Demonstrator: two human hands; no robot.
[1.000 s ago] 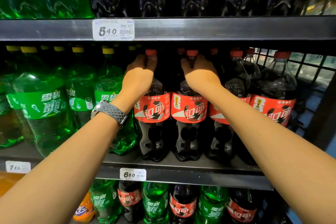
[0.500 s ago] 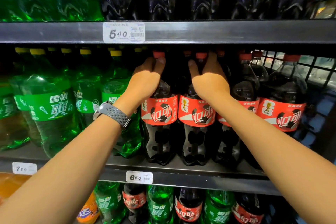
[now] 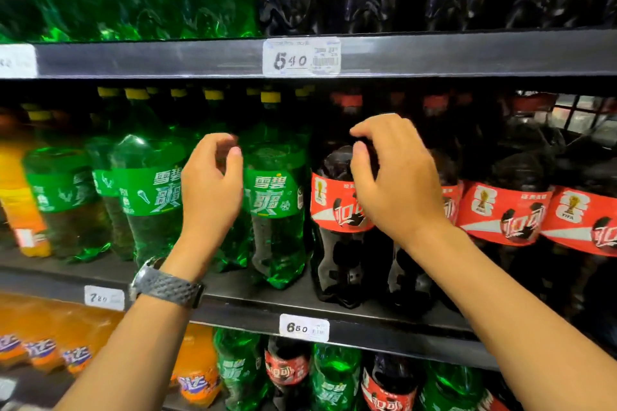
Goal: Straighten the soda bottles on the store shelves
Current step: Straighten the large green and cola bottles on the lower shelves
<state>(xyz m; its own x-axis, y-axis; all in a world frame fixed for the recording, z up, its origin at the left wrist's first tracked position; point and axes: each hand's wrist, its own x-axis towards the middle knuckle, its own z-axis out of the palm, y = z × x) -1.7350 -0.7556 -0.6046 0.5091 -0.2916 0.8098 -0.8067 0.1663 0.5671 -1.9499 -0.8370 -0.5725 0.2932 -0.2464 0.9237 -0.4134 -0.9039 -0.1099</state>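
Soda bottles fill a dark store shelf (image 3: 253, 312) in rows. Both hands are up in front of the middle row.

The left hand (image 3: 210, 190) is in front of the green bottles (image 3: 277, 197). Its fingers are bent like a claw. Its grip is half wide, with a gap between the thumb and the fingers and nothing in it. A grey watch (image 3: 167, 284) sits on that wrist.

The right hand (image 3: 397, 177) is in front of the first cola bottle (image 3: 334, 210), up near its neck and the top of its red label. Its grip is half wide too and holds nothing that shows. I cannot tell if the thumb touches the bottle.

These bottles stand upright, side by side, with their labels facing out. An orange bottle (image 3: 20, 190) stands at the far left. A white price tag (image 3: 303, 327) is stuck on the shelf edge below the hands. More bottles stand on the shelves above and below.
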